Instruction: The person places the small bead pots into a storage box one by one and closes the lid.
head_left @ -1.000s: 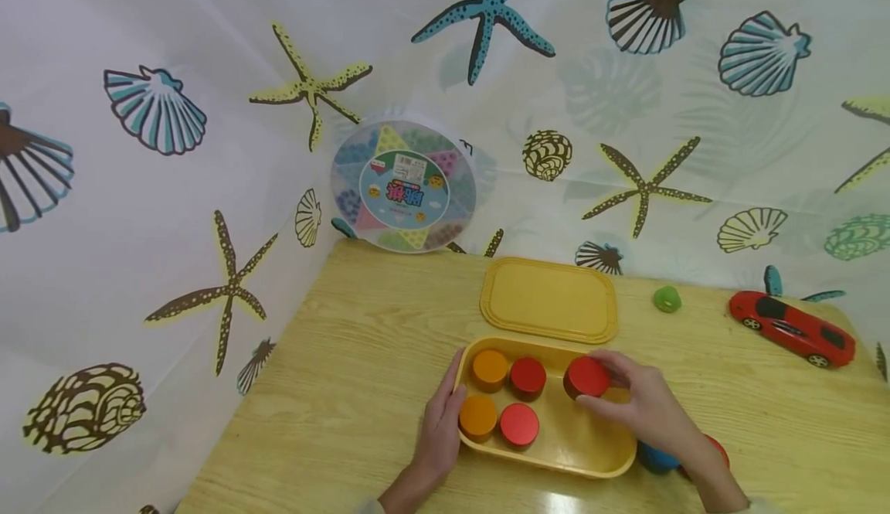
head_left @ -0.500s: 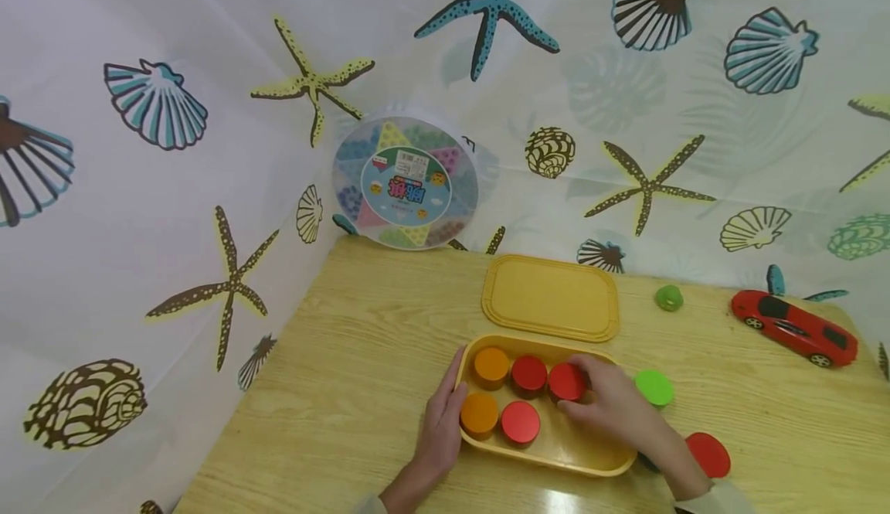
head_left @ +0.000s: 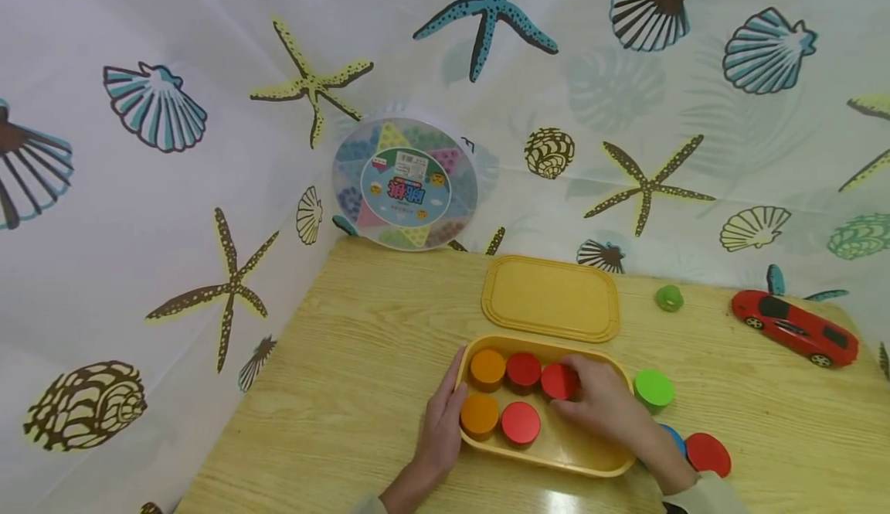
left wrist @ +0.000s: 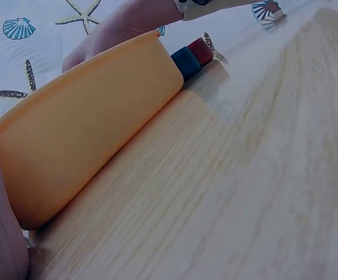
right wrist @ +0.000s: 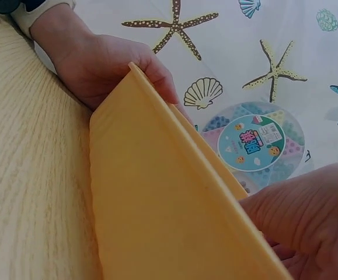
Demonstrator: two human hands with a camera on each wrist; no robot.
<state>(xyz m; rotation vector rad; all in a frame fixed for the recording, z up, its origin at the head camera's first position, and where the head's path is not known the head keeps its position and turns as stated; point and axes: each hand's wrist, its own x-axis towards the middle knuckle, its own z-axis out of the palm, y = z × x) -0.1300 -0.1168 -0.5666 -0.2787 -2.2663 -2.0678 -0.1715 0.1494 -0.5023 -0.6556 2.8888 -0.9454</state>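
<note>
A yellow plastic box (head_left: 577, 444) stands on the wooden table, its long side across the head view. My left hand (head_left: 434, 417) holds its left end, thumb by the rim and fingers along the outer wall. Inside, my right hand (head_left: 601, 402) pinches a red round block (head_left: 559, 381) between thumb and fingers, in the back row. Left of it are a darker red round block (head_left: 523, 371) and an orange one (head_left: 487, 368). The front row has another orange block (head_left: 479, 415) and a pinkish-red block (head_left: 520, 423). Both wrist views show mainly the box's outer wall (left wrist: 93, 122).
Right of the box are a green round block (head_left: 653, 389), a partly hidden blue block (head_left: 673, 438) and a red block (head_left: 708, 454). Behind it lie a yellow lid (head_left: 551, 297), a small green toy (head_left: 669, 297) and a red toy car (head_left: 794, 328). A round game box (head_left: 405, 183) leans on the curtain.
My right hand has brought the red block leftward and down into the back row, and the neighbouring red and orange blocks have shifted slightly left. My left hand has stayed on the box.
</note>
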